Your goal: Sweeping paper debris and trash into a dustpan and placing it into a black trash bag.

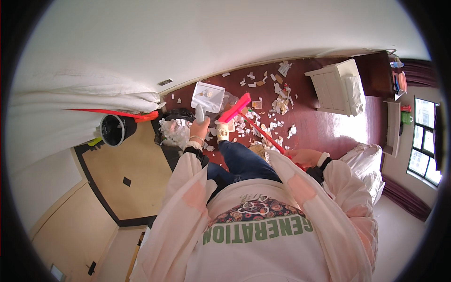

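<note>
We've got our left hand wrapped round the white dustpan's handle, right hand gripping the red broom. Paper scraps litter floor right.

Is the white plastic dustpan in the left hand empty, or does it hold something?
Not empty: a few small, pale scraps lie inside the white plastic dustpan, while much of its surface shows bare.
</note>
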A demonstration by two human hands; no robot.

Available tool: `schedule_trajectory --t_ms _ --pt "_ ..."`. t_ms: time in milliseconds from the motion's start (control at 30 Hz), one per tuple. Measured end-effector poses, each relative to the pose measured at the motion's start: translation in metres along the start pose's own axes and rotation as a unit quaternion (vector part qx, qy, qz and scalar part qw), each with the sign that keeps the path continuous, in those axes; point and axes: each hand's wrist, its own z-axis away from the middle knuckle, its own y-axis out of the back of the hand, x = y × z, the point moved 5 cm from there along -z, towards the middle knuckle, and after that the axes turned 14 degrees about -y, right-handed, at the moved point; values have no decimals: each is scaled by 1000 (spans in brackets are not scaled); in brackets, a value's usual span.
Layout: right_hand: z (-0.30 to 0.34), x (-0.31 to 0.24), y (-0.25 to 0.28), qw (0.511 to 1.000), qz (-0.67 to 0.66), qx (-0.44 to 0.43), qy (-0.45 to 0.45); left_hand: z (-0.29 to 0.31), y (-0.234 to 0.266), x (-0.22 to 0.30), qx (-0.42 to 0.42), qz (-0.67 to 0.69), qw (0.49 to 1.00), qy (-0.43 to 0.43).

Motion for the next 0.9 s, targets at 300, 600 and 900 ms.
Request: schedule_trajectory --t_ms 300,600,900 --pt "55 -58 41 782 505 340 129 -40 -10 -24 -9 -125 991 -56" --pt "138 -106 65 534 642 543 85 -57 -48 28 113 -73 991 -7" --pt "156 -218 -67 313 731 580 176 -97 -21 -35 144 -140 980 -9"
